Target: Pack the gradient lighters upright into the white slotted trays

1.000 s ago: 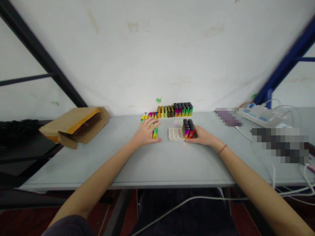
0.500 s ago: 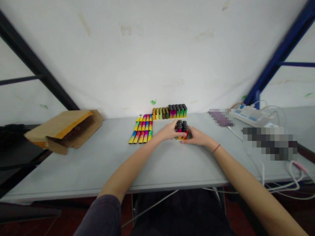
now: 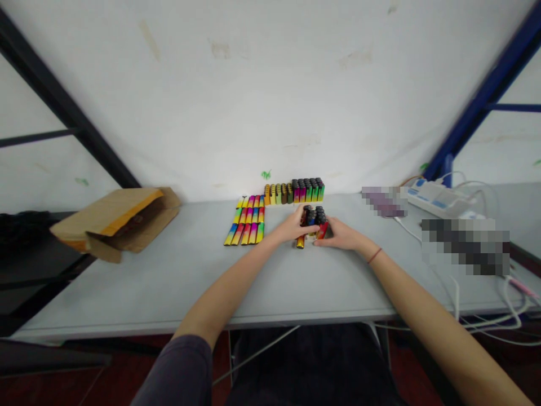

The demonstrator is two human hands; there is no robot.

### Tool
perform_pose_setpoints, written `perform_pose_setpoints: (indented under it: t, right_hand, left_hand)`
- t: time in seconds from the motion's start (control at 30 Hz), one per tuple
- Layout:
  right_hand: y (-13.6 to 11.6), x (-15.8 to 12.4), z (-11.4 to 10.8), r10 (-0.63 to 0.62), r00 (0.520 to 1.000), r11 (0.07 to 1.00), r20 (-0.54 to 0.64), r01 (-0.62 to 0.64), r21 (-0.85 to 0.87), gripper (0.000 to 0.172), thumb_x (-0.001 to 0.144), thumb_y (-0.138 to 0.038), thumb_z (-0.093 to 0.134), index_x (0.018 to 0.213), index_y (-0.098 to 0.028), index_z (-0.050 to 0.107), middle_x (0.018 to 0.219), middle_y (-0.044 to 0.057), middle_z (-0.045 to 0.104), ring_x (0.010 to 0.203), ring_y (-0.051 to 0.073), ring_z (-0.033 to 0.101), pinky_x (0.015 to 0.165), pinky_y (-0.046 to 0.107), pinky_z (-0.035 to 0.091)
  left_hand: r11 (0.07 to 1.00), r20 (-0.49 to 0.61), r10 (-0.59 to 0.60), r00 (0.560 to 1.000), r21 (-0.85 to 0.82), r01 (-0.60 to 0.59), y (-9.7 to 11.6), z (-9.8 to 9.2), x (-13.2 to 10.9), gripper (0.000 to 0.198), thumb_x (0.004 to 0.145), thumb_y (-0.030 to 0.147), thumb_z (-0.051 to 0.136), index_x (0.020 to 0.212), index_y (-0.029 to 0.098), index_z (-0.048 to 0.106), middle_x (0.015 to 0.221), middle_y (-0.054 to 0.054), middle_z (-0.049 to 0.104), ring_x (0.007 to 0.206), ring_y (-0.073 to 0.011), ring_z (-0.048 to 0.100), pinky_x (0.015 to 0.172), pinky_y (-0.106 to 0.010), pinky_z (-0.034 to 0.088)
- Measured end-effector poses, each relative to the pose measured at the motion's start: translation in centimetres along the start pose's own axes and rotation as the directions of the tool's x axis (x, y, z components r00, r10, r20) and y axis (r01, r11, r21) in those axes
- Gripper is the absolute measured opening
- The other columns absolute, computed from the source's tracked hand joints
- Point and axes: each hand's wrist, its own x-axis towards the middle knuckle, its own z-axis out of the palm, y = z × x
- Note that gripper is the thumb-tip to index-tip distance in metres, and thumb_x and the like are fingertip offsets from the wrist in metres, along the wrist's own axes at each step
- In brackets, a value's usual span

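Note:
A cluster of upright lighters with black tops (image 3: 320, 215) stands on the table between my two hands. My left hand (image 3: 291, 226) is closed round its left side, thumb across the front. On the right side my right hand (image 3: 341, 234) grips the same cluster. One yellow-orange lighter (image 3: 300, 242) pokes out below my left hand, apart from the others. Behind, against the wall, stand yellow-to-dark lighters (image 3: 278, 194) and a block of magenta and green lighters (image 3: 308, 192). To the left, multicoloured lighters (image 3: 245, 220) lie flat in three rows.
An open cardboard box (image 3: 122, 217) lies at the left of the grey table (image 3: 177, 293). At the right are a blurred purple item (image 3: 382, 202), a white power strip (image 3: 439, 197), a pixelated dark object (image 3: 465, 242) and white cables (image 3: 456, 299).
The cluster between my hands has loosened and shifted, and a yellow-orange lighter now shows below my left hand. The whole view has moved slightly.

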Motion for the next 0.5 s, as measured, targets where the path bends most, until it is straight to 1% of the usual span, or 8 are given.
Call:
perform_pose_setpoints:
  t: [0.13, 0.23, 0.33, 0.4, 0.5]
  right_hand:
    - [-0.04, -0.04, -0.02, 0.005, 1.0, 1.0, 0.003, -0.005, -0.017, 0.058, 0.077, -0.054, 0.084, 0.115, -0.015, 0.064, 0.11, 0.014, 0.073, 0.098, 0.03, 0.066, 0.091, 0.045, 0.055]
    - [-0.16, -0.07, -0.07, 0.0, 1.0, 1.0, 0.001, 0.0, -0.015, 0.061, 0.078, -0.054, 0.083, 0.121, -0.015, 0.063, 0.113, 0.014, 0.073, 0.102, 0.031, 0.067, 0.093, 0.045, 0.055]
    - [-0.29, -0.06, -0.09, -0.009, 1.0, 1.0, 0.0, 0.009, -0.022, 0.066, 0.079, -0.055, 0.082, 0.126, -0.013, 0.061, 0.116, 0.016, 0.072, 0.105, 0.033, 0.067, 0.094, 0.046, 0.055]
    - [-0.36, -0.04, -0.09, 0.002, 1.0, 0.999, 0.007, -0.002, -0.037, 0.066, 0.08, -0.055, 0.082, 0.125, -0.011, 0.061, 0.115, 0.018, 0.072, 0.105, 0.034, 0.067, 0.094, 0.047, 0.055]
    - [-0.39, 0.0, -0.07, 0.016, 1.0, 0.998, 0.011, -0.015, -0.055, 0.065, 0.08, -0.054, 0.082, 0.124, -0.011, 0.061, 0.114, 0.018, 0.072, 0.103, 0.034, 0.068, 0.094, 0.048, 0.055]
  left_hand:
    - [0.999, -0.007, -0.013, 1.0, -0.049, 0.013, -0.29, 0.13, -0.13, 0.068, 0.072, 0.041, 0.089, 0.126, 0.021, 0.053, 0.108, -0.006, 0.068, 0.098, -0.0263, 0.068, 0.09, -0.041, 0.056]
    - [0.996, -0.014, -0.017, 1.0, -0.093, 0.015, -0.48, 0.22, -0.15, 0.067, 0.073, 0.04, 0.088, 0.128, 0.021, 0.053, 0.109, -0.006, 0.069, 0.098, -0.0258, 0.069, 0.092, -0.041, 0.056]
    - [0.991, -0.03, -0.007, 1.0, -0.133, 0.003, -0.51, 0.25, -0.15, 0.065, 0.074, 0.038, 0.088, 0.126, 0.02, 0.053, 0.113, -0.008, 0.069, 0.105, -0.0261, 0.068, 0.097, -0.041, 0.055]
    - [0.989, -0.039, 0.003, 0.999, -0.15, -0.009, -0.52, 0.28, -0.12, 0.064, 0.074, 0.036, 0.087, 0.126, 0.02, 0.054, 0.115, -0.008, 0.068, 0.109, -0.0262, 0.067, 0.099, -0.041, 0.054]
    - [0.986, -0.049, 0.015, 0.999, -0.167, -0.023, -0.68, 0.47, 0.0, 0.062, 0.075, 0.034, 0.086, 0.126, 0.02, 0.053, 0.115, -0.008, 0.068, 0.108, -0.0252, 0.067, 0.098, -0.04, 0.055]
